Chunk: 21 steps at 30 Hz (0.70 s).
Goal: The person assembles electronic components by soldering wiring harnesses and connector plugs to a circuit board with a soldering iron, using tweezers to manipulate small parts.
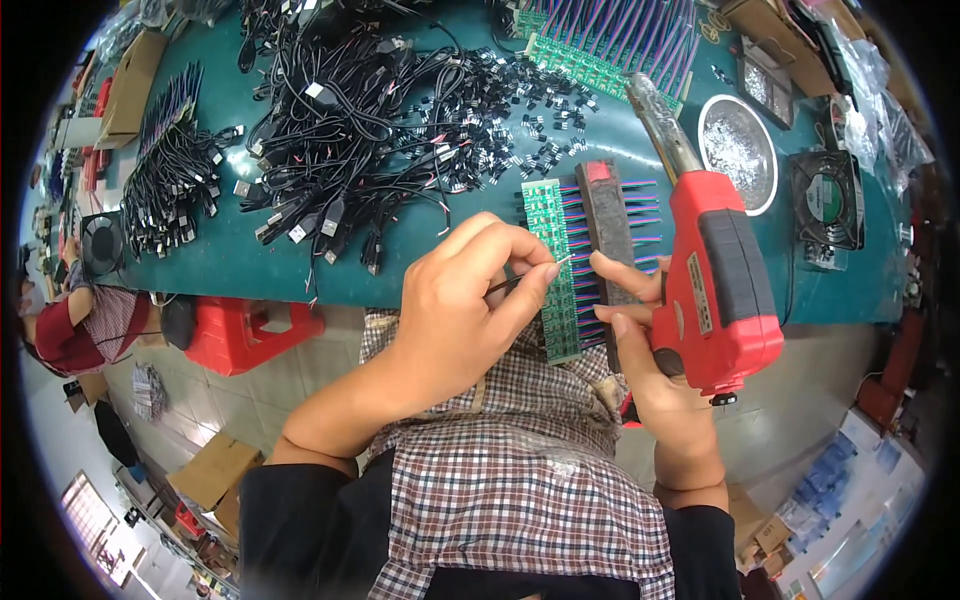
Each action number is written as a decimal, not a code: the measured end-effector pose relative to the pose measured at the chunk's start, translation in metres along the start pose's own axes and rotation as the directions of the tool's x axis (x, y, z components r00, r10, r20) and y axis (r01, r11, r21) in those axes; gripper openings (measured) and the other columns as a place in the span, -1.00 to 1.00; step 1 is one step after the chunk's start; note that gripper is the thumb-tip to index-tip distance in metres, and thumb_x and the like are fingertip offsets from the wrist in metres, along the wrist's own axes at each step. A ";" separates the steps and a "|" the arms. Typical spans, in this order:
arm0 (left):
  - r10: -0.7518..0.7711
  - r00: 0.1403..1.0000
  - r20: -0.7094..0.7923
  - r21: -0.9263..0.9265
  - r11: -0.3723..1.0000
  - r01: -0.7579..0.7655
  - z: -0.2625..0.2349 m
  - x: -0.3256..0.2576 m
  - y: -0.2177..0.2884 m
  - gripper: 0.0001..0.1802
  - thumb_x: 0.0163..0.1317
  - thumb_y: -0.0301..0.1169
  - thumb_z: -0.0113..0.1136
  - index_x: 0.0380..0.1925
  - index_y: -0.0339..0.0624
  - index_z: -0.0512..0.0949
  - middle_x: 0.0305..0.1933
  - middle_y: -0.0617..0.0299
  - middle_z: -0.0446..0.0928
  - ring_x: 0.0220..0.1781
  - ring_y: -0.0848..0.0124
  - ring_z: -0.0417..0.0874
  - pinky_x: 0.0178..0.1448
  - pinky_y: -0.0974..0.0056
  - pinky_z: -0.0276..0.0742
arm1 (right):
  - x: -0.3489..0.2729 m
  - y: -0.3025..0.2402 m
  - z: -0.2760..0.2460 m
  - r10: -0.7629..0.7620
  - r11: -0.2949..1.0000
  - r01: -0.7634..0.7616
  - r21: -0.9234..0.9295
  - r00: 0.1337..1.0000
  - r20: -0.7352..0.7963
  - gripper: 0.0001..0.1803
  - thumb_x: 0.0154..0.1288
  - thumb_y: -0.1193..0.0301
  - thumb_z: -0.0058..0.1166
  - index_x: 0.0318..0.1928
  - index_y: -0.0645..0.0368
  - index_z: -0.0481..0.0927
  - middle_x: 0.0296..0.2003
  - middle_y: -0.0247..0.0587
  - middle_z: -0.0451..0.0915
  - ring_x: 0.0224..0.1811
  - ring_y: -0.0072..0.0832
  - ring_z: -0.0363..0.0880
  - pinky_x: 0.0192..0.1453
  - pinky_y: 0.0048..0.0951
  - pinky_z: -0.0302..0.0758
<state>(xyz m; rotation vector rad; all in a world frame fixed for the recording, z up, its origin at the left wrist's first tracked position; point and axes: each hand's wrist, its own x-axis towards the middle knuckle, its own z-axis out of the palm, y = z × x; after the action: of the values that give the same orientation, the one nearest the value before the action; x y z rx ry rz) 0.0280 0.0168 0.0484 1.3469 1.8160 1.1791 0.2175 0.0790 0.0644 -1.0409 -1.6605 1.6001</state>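
My left hand [455, 310] pinches a thin solder wire [530, 275], tip right at the green board [555, 270] on the counter [420, 250] edge. Right hand [650, 350] grips the red solder gun [715, 280], fingers steadying the dark clamp bar [608, 240] so the wires stay lined up.

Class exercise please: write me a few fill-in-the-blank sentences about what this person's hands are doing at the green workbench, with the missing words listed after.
1. The right hand grips a soldering gun whose body is ____.
2. The left hand pinches a thin ____ between its fingers.
3. The strip of circuit boards under the hands is ____ in colour.
4. The round metal bowl lies to the person's ____.

Missing words: red; wire; green; right
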 end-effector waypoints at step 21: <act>-0.050 0.997 0.050 -0.010 0.999 0.051 0.003 0.008 0.002 -0.91 0.20 -0.49 0.37 -0.34 -0.21 0.62 -0.43 0.25 0.56 -0.54 0.44 0.54 -0.51 0.34 0.37 | 0.013 0.005 0.011 0.135 0.988 -0.143 -0.060 0.982 -0.129 -0.41 0.24 0.65 0.25 0.19 0.32 0.23 -0.14 -0.21 0.72 -0.06 -0.44 0.63 0.10 -0.42 0.49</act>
<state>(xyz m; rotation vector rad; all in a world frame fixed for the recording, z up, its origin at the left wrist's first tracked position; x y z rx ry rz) 0.0289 0.0251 0.0496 1.3053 1.7947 1.1181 0.2024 0.0842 0.0575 -1.2904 -1.5991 1.5397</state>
